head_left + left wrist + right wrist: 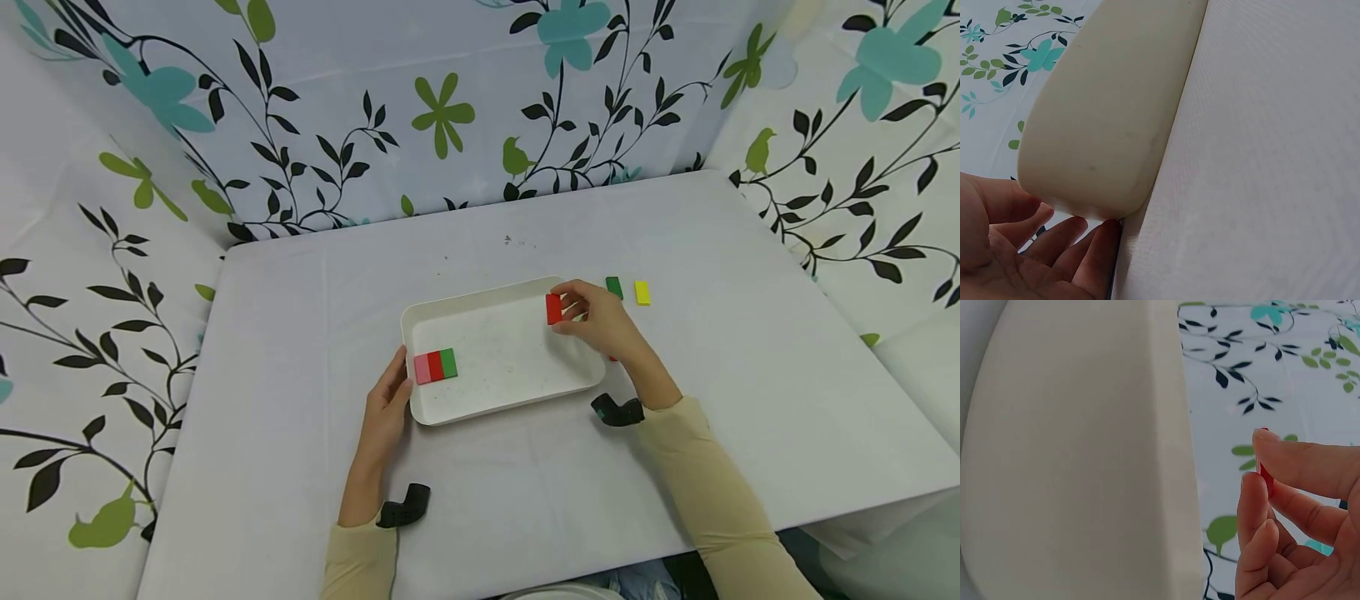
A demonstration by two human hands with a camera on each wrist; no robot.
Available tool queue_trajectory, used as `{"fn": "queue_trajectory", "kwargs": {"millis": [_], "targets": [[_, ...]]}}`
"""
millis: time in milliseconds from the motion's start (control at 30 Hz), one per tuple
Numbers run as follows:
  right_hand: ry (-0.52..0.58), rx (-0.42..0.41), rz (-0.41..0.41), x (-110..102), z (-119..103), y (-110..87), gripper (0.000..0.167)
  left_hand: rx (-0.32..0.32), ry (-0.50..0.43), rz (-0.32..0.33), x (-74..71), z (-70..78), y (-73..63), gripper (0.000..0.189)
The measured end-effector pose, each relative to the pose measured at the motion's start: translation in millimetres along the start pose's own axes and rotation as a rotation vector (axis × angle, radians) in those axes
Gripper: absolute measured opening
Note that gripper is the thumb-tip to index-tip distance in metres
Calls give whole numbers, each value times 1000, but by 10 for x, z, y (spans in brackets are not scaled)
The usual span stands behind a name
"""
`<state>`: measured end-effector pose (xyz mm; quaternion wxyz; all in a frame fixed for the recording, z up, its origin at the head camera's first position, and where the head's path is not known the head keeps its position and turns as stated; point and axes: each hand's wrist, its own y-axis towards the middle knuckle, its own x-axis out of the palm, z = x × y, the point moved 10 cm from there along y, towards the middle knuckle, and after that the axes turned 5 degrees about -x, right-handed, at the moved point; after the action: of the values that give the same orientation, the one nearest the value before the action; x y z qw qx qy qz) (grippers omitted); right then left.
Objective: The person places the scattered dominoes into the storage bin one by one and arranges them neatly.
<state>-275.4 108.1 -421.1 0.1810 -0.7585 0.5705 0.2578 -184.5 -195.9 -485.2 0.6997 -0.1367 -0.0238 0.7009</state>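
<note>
Right hand (pixel 602 323) pinches a flat, rectangular red block (pixel 553 309), raised at the smooth, round-cornered white tray (pixel 502 346). Left hand (pixel 387 410), fingers relaxed, touches the tray's end; joined square-faced blocks (pixel 436 366) lie just rightward.

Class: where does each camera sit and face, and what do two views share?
Head: on the head, facing forward and down at the tray; left hand, right hand and sleeves show.
Left wrist: on that wrist, facing the tray's outside; left hand shows.
Right wrist: on that wrist, facing the tray's edge; right hand shows.
Head and right wrist share the pinched red block.
</note>
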Motion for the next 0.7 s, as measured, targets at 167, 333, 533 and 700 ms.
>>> {"fn": "queue_trajectory", "kwargs": {"millis": [167,333,533,700], "targets": [[-5,-43,-38,236,-162,68,47,4,-3,1,-4,-5,2,54],[0,-79,-64,463,-301,122,47,5,-1,4,-12,-16,8,54],[15,-112,-112,733,-457,162,46,13,-16,-4,-11,-1,6,54],[37,-120,-158,952,-522,188,46,8,-12,-6,-7,2,8,54]]}}
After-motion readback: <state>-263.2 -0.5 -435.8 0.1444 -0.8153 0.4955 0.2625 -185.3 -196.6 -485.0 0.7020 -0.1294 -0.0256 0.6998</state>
